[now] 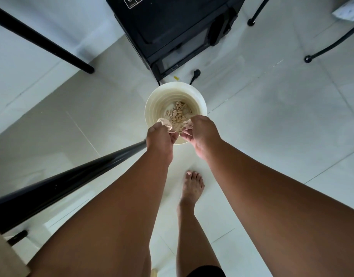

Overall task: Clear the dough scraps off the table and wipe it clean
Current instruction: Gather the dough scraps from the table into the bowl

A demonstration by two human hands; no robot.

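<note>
**Dough scraps held over the bin**

A cream round bin [200,100] stands on the pale tiled floor [272,126], with dough scraps [178,114] lying at its bottom. Both hands hover over the bin's near rim. The left hand [161,139] has its fingers curled round a pinkish lump of dough [165,122]; the right hand [202,132] grips another lump [187,124] just beside it. Beyond the bin sits a black microwave [172,31], its plug [196,73] lying on the floor between them. A bare foot [193,186] stands nearer than the bin.

Big "5" on sticker [133,1] atop black microwave [172,31]
</note>
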